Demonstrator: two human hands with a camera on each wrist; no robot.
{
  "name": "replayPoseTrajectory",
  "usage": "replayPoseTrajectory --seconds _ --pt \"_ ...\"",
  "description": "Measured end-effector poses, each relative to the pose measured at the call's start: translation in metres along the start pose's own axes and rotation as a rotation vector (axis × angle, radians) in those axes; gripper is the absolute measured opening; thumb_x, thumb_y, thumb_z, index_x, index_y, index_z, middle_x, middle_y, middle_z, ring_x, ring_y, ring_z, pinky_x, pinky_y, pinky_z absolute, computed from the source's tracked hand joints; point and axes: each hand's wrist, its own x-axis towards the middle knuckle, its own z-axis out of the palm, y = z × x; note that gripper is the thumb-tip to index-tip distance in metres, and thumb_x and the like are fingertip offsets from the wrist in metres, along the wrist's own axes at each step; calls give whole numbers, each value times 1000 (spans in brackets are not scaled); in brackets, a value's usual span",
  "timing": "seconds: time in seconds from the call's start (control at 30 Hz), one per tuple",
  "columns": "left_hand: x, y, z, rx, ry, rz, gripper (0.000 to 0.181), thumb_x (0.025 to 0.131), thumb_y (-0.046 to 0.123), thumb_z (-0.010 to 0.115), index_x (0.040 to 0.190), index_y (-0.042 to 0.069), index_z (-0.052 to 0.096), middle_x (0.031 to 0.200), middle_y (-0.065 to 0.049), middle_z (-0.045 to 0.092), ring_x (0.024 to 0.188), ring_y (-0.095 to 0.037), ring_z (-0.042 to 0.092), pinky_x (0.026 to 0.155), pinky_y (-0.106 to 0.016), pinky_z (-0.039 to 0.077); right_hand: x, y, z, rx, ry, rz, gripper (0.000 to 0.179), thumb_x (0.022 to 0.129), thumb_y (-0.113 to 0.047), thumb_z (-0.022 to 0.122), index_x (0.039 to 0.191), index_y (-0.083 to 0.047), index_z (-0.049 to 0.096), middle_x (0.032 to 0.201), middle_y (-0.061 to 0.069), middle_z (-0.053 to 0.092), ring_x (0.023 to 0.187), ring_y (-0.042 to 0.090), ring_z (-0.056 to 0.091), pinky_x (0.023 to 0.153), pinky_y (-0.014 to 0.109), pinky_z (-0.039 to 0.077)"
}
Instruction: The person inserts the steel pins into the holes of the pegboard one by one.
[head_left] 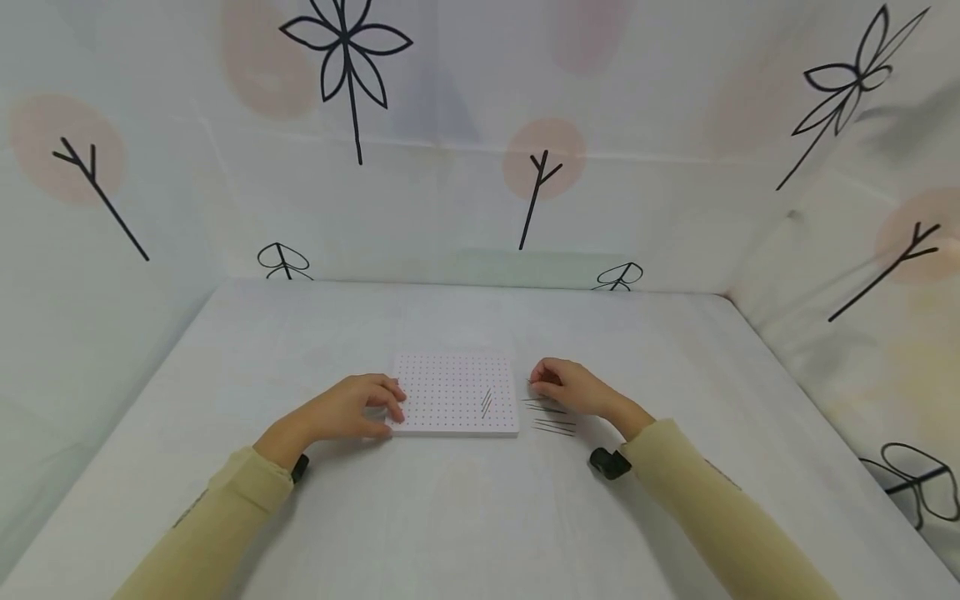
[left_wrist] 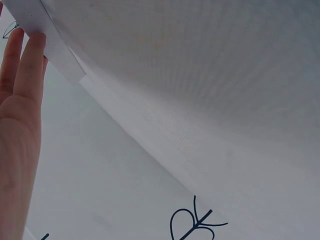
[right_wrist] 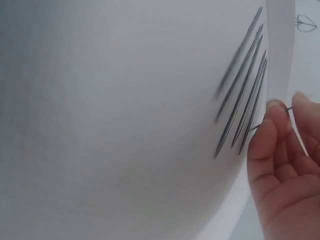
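A white board [head_left: 450, 392] with a grid of small holes lies on the table. Several thin dark needles [head_left: 487, 403] stand slanting in its right part. My left hand [head_left: 356, 408] rests against the board's left edge; in the left wrist view its extended fingers [left_wrist: 30, 65] touch the board's side [left_wrist: 60, 60]. To the right of the board, my right hand [head_left: 570, 387] pinches a thin dark needle [right_wrist: 256, 127] between thumb and fingertips, which hide its middle. Several more needles [right_wrist: 240, 95], pointed at the ends, lie on the table beside that hand.
White cloth covers the table [head_left: 450, 517]. Printed fabric walls [head_left: 450, 200] enclose it at the back and on both sides. A dark wrist camera [head_left: 609, 463] is strapped below the right sleeve, and another [head_left: 300, 468] below the left.
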Motion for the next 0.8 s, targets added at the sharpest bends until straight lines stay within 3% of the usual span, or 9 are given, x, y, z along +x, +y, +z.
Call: replayPoseTrajectory --seconds 0.47,0.8 --pt "0 -1 0 -1 0 1 16 76 7 75 85 19 70 112 2 58 120 -27 46 100 -45 38 -7 -13 6 131 158 -3 8 86 -10 67 91 -9 61 82 0 62 75 15 58 67 26 51" --pt "0 -1 -1 -7 0 4 17 75 6 76 85 19 71 112 2 58 120 -26 46 99 -42 39 -8 -21 13 289 151 -65 10 85 -6 66 91 -3 58 82 5 64 77 17 63 69 27 55"
